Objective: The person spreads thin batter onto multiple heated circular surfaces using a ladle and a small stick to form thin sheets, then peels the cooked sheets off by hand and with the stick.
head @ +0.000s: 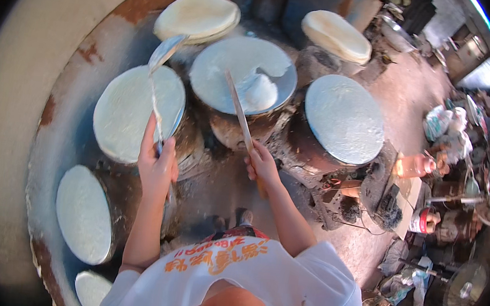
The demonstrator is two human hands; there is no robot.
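Note:
My left hand (157, 161) grips the long handle of a metal ladle (166, 53), whose bowl is raised over the far edge of the left griddle (135, 112). A long, narrow wooden spatula or blade (240, 107) is held in my right hand (264, 164); its tip reaches over the middle griddle (213, 73). Pale batter coats most of that griddle, and a white mound of batter (261, 93) lies at its right side, by a bare patch of the plate. The left griddle and the right griddle (345, 118) are each covered by a pale sheet.
Stacks of round flatbreads stand behind the griddles, at left (199, 16) and right (335, 35). Two more covered griddles (85, 214) (92, 291) are at lower left. A curved wall (5, 128) bounds the left. Plastic bags (449, 125) and containers clutter the right.

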